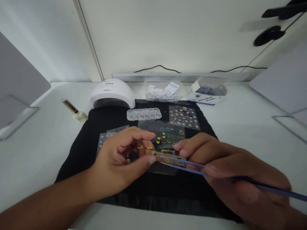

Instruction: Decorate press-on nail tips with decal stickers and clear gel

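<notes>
My left hand (120,156) is closed in a pinch on a small clear strip (166,156), thumb in front and fingertips behind. The strip carries little printed marks, a dark heart and yellow shapes among them. My right hand (230,166) grips blue tweezers (199,167), whose tips lie over the strip. Its index fingertip is close to the strip's right end. Behind both hands, a transparent sticker sheet (174,132) with yellow hearts and blue-green outlines rests on the black mat (187,191). Whether the strip joins this sheet is unclear.
A white nail lamp (112,91) stands back left, near a gold-capped polish bottle (80,116). Behind the sheet are a clear compartment case (144,114), a plastic tub (165,92) of packets and an alcohol pads box (207,92). More sticker sheets (184,117) lie around.
</notes>
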`<state>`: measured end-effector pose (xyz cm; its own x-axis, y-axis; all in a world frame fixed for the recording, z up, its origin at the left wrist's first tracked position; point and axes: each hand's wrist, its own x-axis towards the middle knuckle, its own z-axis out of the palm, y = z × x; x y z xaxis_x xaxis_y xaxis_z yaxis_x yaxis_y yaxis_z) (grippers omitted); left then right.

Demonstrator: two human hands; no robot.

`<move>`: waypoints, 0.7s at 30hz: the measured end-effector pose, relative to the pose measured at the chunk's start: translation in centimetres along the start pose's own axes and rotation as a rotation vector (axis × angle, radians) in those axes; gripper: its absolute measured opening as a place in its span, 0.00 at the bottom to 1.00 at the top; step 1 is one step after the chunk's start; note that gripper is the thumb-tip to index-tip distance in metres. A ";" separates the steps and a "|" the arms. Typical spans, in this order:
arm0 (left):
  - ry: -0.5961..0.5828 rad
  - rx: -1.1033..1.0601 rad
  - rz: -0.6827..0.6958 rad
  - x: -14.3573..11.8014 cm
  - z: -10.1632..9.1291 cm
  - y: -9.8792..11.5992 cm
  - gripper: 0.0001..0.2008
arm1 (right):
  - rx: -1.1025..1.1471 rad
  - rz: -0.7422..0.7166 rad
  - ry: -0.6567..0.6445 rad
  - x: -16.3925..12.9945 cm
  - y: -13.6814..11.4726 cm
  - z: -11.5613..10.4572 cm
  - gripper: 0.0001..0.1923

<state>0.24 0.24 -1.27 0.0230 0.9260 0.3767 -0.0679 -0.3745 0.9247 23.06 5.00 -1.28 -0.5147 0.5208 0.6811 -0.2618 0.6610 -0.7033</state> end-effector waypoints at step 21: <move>0.080 -0.040 -0.126 -0.1 -0.4 -0.4 0.16 | -0.001 -0.008 0.069 0.1 0.2 0.2 0.15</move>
<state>-0.15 0.31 -1.74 -0.0457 0.9670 0.2507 -0.1089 -0.2543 0.9610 22.84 5.08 -1.43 -0.4554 0.5513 0.6990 -0.2649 0.6657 -0.6976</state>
